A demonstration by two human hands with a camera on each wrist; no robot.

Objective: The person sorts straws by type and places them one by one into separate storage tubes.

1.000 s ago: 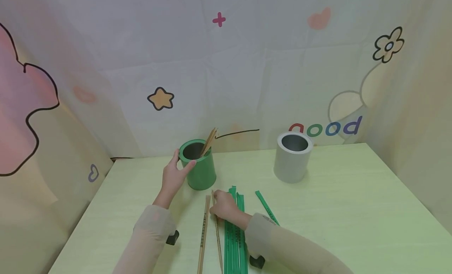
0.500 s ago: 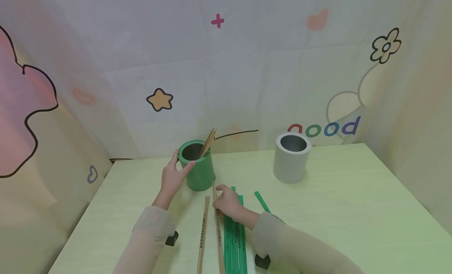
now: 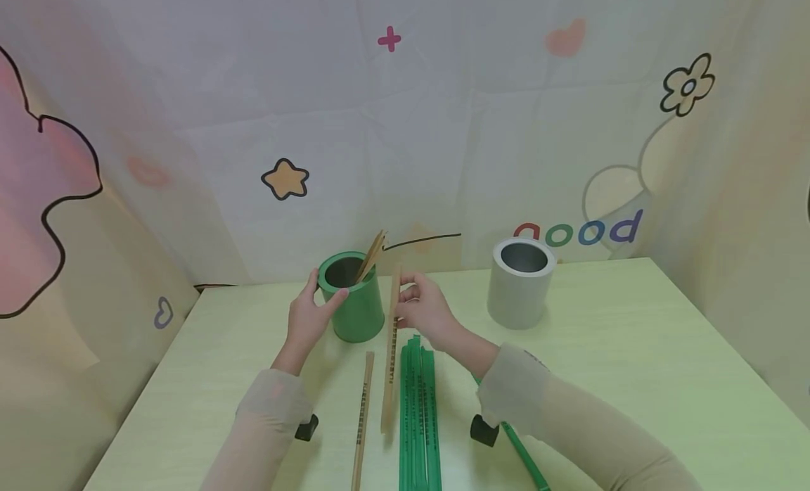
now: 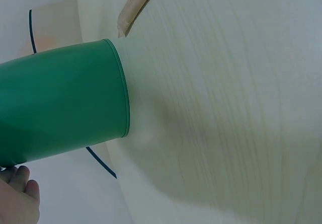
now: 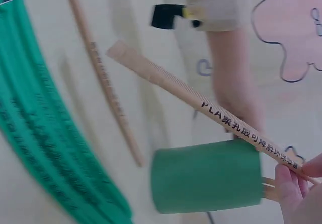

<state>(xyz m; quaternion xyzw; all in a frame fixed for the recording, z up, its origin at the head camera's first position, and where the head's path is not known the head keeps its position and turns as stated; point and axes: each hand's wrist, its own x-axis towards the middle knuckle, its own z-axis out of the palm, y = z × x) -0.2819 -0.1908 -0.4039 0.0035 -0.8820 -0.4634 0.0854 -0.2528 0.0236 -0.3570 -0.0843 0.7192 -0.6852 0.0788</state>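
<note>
Nearest, green-wrapped straws (image 3: 419, 413) lie bunched on the pale wood-grain counter (image 3: 633, 378). Beyond, the right hand (image 3: 430, 313) pinches a tan, paper-wrapped straw (image 3: 389, 364) toward its upper end, just beside the green cylindrical cup (image 3: 359, 319); a light pinch should avoid creasing the straw. The left hand (image 3: 310, 316) grips the cup near its rim; keeping it steady seems wise.

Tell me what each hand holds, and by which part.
Right hand: a brown paper-wrapped straw, pinched near its upper end. Left hand: the green cup, gripped at its rim.
</note>
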